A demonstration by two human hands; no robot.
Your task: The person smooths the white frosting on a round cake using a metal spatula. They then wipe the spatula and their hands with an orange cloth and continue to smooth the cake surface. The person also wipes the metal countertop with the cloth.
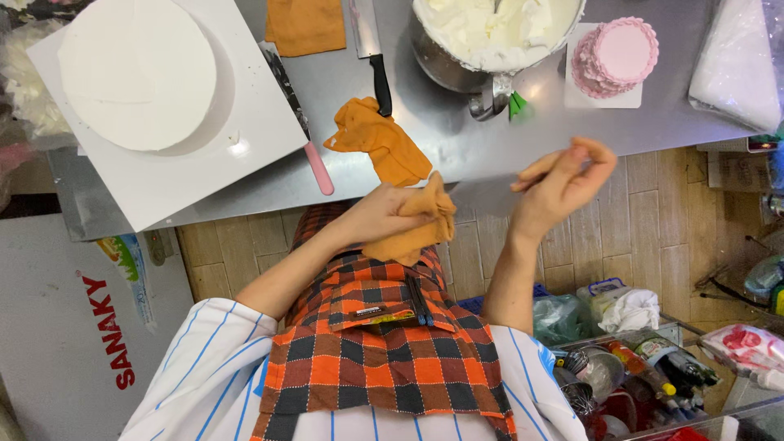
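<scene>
Cloth (418,222) bunched in left hand (384,214) fingers, gripped tight; right hand (563,184) just beside, fingers pinched together, empty. Iced white cake (137,73) looks finished; wiping seems ongoing.

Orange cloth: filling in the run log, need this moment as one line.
left hand: clutching orange cloth | right hand: fingers pinched, apparently empty | second orange cloth: lying on steel table
</scene>
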